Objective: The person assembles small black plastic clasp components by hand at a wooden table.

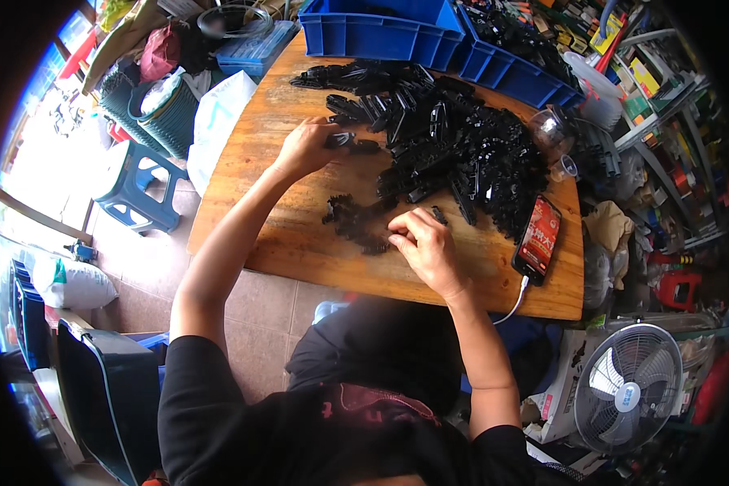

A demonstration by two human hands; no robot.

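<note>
A large heap of black plastic parts (454,146) covers the far middle and right of the wooden table (255,178). My left hand (306,150) is at the heap's left side, its fingers closed around the end of a black plastic part (340,140). Nearer to me, a looser cluster of small black pieces (356,223) lies on the wood. My right hand (428,247) is just right of that cluster, thumb and fingers pinched together. Whatever sits between those fingertips is too small to make out.
Two blue bins (381,36) (514,69) stand along the far edge, the right one filled with black parts. A phone (538,239) with a white cable lies at the right edge. Clear plastic containers (552,130) are behind it. A stool (142,186) and a fan (628,393) flank the table.
</note>
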